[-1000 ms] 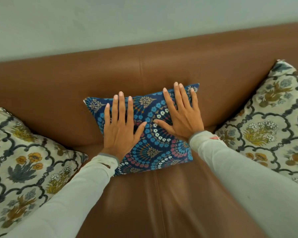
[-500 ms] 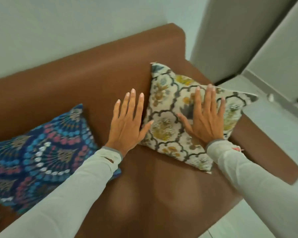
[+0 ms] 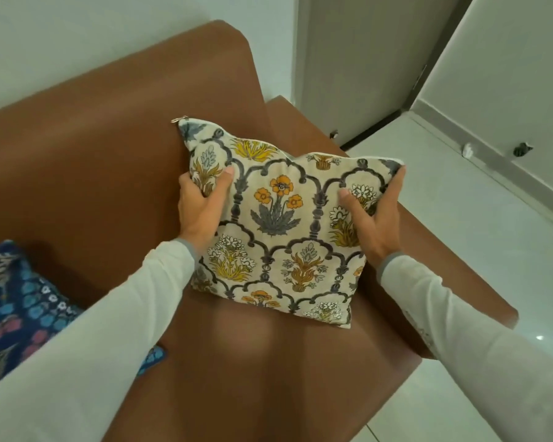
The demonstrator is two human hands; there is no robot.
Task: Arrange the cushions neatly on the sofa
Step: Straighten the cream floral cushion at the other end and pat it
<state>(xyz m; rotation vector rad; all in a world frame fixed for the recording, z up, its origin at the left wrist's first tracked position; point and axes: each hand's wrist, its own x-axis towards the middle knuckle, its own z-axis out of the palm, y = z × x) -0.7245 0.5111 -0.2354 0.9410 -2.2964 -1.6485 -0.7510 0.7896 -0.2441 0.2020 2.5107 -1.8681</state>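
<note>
So both hands are clamped on the cream floral cushion (image 3: pixel 278 224) at the armrest end of the brown sofa (image 3: pixel 109 161), left hand (image 3: pixel 198 205) pinching its left edge and right hand (image 3: pixel 375 215) gripping the right edge up near the top corner. I'd stand it upright, push it back into the corner where backrest meets armrest, and square the top edge. The blue patterned cushion (image 3: pixel 16 314) sits well apart, so try to match its lean.

Brown leather sofa (image 3: pixel 115 173), on pale tiled floor (image 3: pixel 479 237). Floral cushion (image 3: pixel 278 224) at right end. Blue cushion (image 3: pixel 16 314) at left.
</note>
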